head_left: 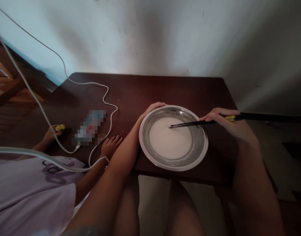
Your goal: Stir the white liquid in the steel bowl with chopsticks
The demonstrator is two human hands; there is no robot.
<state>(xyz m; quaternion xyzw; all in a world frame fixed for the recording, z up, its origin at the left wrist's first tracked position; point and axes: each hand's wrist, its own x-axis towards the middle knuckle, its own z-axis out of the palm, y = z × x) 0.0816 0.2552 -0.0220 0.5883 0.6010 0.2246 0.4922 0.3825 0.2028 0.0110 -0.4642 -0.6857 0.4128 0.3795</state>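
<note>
A wide metal bowl (173, 166) stands on the dark wooden table near its front edge. White liquid (170, 141) fills its lower part. My left hand (152, 108) curves round the bowl's far left side and steadies it; part of the hand is hidden behind the rim. From the right, my right hand (220, 118) grips dark chopsticks (189, 124) with yellow marks near their upper ends. Their tips slant down into the liquid near the middle of the bowl.
To my left, another person in a light shirt (39, 190) has one hand (112, 146) flat on the table (145, 88) and a small yellow toy (60, 127) in the other. A blurred-out phone-like object (90, 127) lies there, with a white cable (111, 121) looping across. A wall (150, 39) stands behind.
</note>
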